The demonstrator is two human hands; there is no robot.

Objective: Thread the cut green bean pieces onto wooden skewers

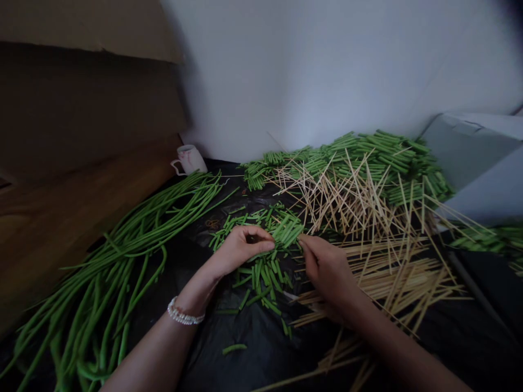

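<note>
My left hand [243, 247], with a beaded bracelet at the wrist, pinches the left end of a row of cut green bean pieces [288, 231]. At the row's right end my right hand [324, 264] has its fingers pressed together; a thin stick seems to be at the fingertips, but it is too small to make out. Loose cut pieces [265, 277] lie under and in front of my hands on black plastic sheeting [253, 362]. Many wooden skewers [392, 277] are spread beside and beyond my right hand.
Long uncut beans [122, 245] cover the left side. A white mug [191, 159] stands at the back left, near a wooden surface [81, 201]. Skewered bean rows [379, 155] are piled along the white wall. At the right is a pale box [478, 152], with more cut beans [490, 239] beside it.
</note>
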